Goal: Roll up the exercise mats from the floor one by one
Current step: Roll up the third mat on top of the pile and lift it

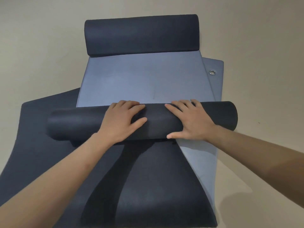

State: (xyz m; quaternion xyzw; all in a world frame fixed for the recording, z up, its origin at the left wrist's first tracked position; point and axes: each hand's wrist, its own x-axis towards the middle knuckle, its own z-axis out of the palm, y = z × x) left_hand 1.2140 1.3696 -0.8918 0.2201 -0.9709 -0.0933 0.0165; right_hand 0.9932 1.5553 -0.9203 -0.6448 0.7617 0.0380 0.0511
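A dark mat roll (79, 124) lies crosswise in the middle of the view, its unrolled dark sheet (156, 186) stretching toward me. My left hand (122, 121) rests flat on top of the roll, fingers spread and bent over its far side. My right hand (190, 120) presses on the roll beside it, thumb low on the near side. Beyond the roll a lighter blue-grey mat (144, 79) lies flat. A second, thicker dark roll (141, 34) sits at that mat's far end.
Another grey mat corner with a metal eyelet (212, 72) sticks out at the right from under the blue-grey mat. A dark mat sheet (32, 137) spreads to the left under the roll. Beige floor (41, 46) surrounds the mats.
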